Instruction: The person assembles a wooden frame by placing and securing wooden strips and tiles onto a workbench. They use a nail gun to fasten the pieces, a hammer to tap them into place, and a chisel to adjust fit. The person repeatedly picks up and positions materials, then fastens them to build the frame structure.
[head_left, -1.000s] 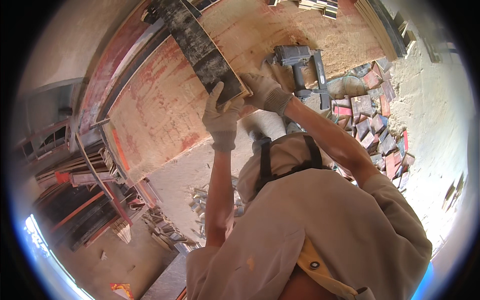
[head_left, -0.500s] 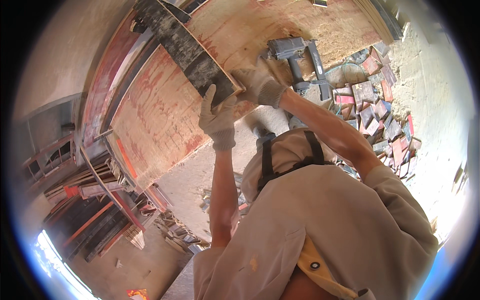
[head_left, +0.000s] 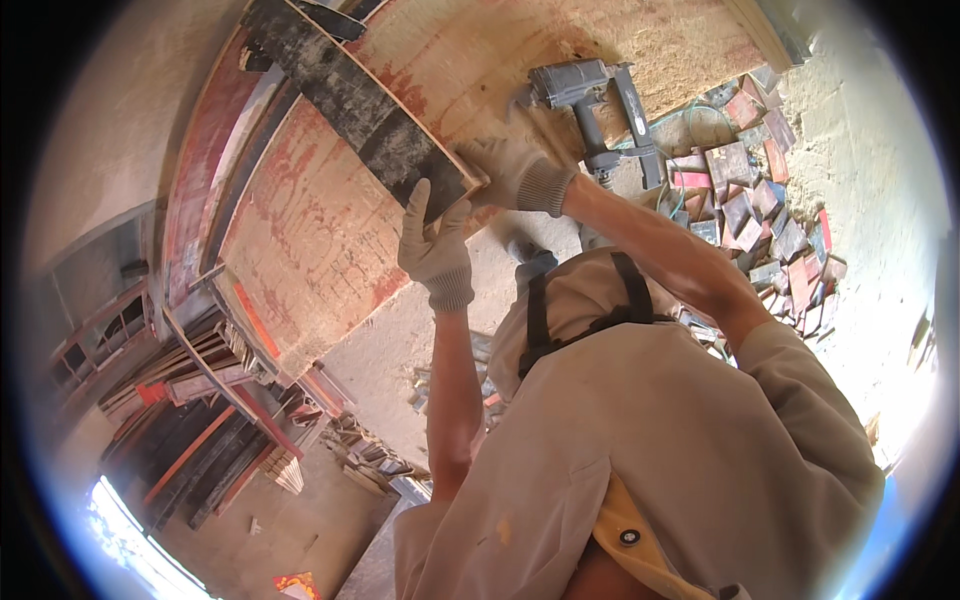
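Note:
A long dark board (head_left: pixel 360 110), its face black and worn, slants from the upper left down to my hands above the plywood bench. My left hand (head_left: pixel 436 248), in a pale knit glove, holds its near end, with a finger lying along the dark face. At the same end, my right hand (head_left: pixel 515 172), gloved alike, is closed about the right-hand edge; its fingertips are partly hidden. Just right of that hand a grey and black nail gun (head_left: pixel 585 105) lies on the bench, apart from both hands.
The red-stained plywood bench top (head_left: pixel 310 220) spreads beneath the board. Small wood offcuts (head_left: pixel 745 220) are heaped on the right, near a thin green hose (head_left: pixel 690 120). Long boards (head_left: pixel 200 450) are stacked at the lower left. A wall (head_left: pixel 880 180) rises on the far right.
The view has turned slightly. The board's far end appears farther left, and the nail gun a little higher in view. Both hands stay at the board's near end.

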